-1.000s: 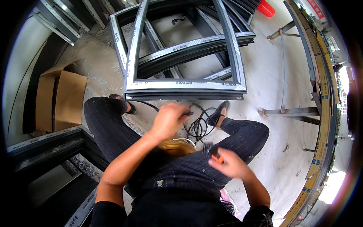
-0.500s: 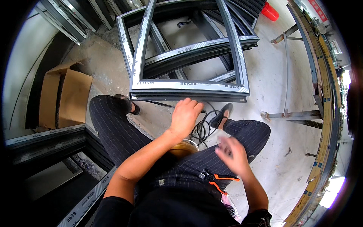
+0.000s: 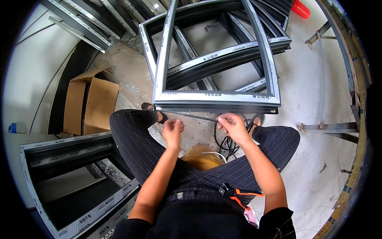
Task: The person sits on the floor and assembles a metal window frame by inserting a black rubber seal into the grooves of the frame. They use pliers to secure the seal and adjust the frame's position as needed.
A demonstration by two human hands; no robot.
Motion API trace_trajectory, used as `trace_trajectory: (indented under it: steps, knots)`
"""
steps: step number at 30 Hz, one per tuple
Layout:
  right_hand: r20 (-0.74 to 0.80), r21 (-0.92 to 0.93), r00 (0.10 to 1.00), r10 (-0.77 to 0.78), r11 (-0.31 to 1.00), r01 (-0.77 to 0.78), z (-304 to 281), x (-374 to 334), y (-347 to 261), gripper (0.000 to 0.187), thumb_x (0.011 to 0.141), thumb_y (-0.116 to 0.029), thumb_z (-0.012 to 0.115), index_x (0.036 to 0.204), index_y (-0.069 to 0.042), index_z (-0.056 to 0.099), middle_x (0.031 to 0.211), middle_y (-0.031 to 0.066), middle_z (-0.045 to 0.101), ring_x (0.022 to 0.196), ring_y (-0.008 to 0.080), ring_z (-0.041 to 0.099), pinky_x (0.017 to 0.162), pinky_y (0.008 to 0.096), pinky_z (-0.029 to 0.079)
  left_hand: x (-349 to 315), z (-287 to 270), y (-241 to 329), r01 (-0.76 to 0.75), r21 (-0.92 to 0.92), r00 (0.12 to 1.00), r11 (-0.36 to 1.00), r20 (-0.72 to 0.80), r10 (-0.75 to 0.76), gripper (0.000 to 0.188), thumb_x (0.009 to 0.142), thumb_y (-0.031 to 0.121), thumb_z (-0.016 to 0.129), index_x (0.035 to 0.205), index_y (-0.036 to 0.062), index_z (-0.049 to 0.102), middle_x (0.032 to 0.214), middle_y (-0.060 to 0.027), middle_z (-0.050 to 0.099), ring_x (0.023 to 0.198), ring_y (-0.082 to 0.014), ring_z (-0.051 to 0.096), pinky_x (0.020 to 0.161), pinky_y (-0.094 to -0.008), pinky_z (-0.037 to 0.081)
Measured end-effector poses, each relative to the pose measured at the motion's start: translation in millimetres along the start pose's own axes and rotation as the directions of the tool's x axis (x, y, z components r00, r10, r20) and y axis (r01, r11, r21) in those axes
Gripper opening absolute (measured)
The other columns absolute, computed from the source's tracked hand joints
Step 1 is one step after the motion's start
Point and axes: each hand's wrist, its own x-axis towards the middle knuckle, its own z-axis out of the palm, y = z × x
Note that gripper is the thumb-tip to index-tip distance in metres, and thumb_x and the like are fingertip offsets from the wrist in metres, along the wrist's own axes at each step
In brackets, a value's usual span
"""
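My right hand (image 3: 234, 128), thumb and fingers pinched together, grips the end of a thin black rubber strip (image 3: 191, 116). From there the strip runs left to the lower left corner of a metal window frame (image 3: 217, 98) wrapped in white printed film. Just below the strip, apart from it, is my left hand (image 3: 172, 133) with its fingers curled in; whatever is inside them, if anything, is hidden. More black strip lies in loose coils (image 3: 227, 145) on the floor between my legs. Orange-handled pliers (image 3: 236, 194) rest on my lap.
The frame tops a stack of others in front of me. On the left are another frame (image 3: 85, 217) and an open cardboard box (image 3: 101, 105). A round yellowish container (image 3: 201, 157) sits between my thighs. Metal rack legs (image 3: 330, 127) stand at right, a red bucket (image 3: 301, 8) beyond.
My right hand, empty and blurred before, has come forward and taken hold of the strip. My left hand has drawn back leftward from the strip. The whole view has shifted slightly.
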Motion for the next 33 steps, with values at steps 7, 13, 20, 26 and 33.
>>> trace_trajectory:
  steps: [7,13,20,26,33]
  knots:
    - [-0.071,0.081,0.991,0.111,0.991,-0.105,-7,16,-5,0.018,0.089,-0.017,0.060,0.090,0.000,0.062,0.064,0.0022,0.059,0.049,0.0047,0.043,0.043,0.0189,0.034,46,-13,14,0.258,-0.456,0.958,0.852,0.006,-0.286,0.028,0.092,0.023,0.057,0.104,-0.0010,0.055,0.097,-0.0106,0.062,0.092,-0.0215,0.061,0.080,-0.0318,0.052]
    - [-0.043,0.162,0.967,0.251,0.957,-0.241,-12,16,-3,0.022,0.090,-0.024,0.059,0.088,-0.002,0.061,0.061,0.0002,0.055,0.046,0.0035,0.040,0.038,0.0178,0.029,58,-13,10,0.208,-0.387,0.968,0.898,-0.048,-0.245,0.015,0.092,0.018,0.056,0.090,0.0032,0.054,0.085,-0.0077,0.062,0.083,-0.0195,0.064,0.072,-0.0287,0.054]
    - [0.049,0.440,0.931,0.361,0.829,-0.345,-23,20,3,0.023,0.090,-0.028,0.060,0.092,-0.005,0.062,0.064,-0.0012,0.053,0.049,0.0025,0.042,0.039,0.0155,0.030,54,-6,16,0.235,-0.431,0.952,0.871,-0.082,-0.297,0.016,0.091,0.018,0.056,0.089,0.0027,0.053,0.084,-0.0089,0.060,0.078,-0.0216,0.061,0.070,-0.0335,0.054]
    - [0.078,0.634,0.909,0.409,0.684,-0.362,-26,28,15,0.022,0.088,-0.025,0.062,0.095,-0.005,0.063,0.071,0.0007,0.056,0.054,0.0042,0.047,0.044,0.0150,0.037,85,-30,-1,0.228,-0.496,0.954,0.837,-0.056,-0.294,0.018,0.091,0.016,0.056,0.080,0.0042,0.049,0.080,-0.0078,0.058,0.071,-0.0186,0.058,0.070,-0.0336,0.054]
    - [-0.073,0.647,0.941,0.330,0.734,-0.207,-23,28,15,0.016,0.089,-0.009,0.057,0.099,0.002,0.060,0.087,0.0121,0.066,0.071,0.0137,0.063,0.059,0.0209,0.052,69,-13,7,0.305,-0.488,0.950,0.818,0.093,-0.299,0.014,0.092,0.016,0.055,0.097,0.0038,0.051,0.086,-0.0082,0.058,0.078,-0.0215,0.059,0.070,-0.0351,0.053]
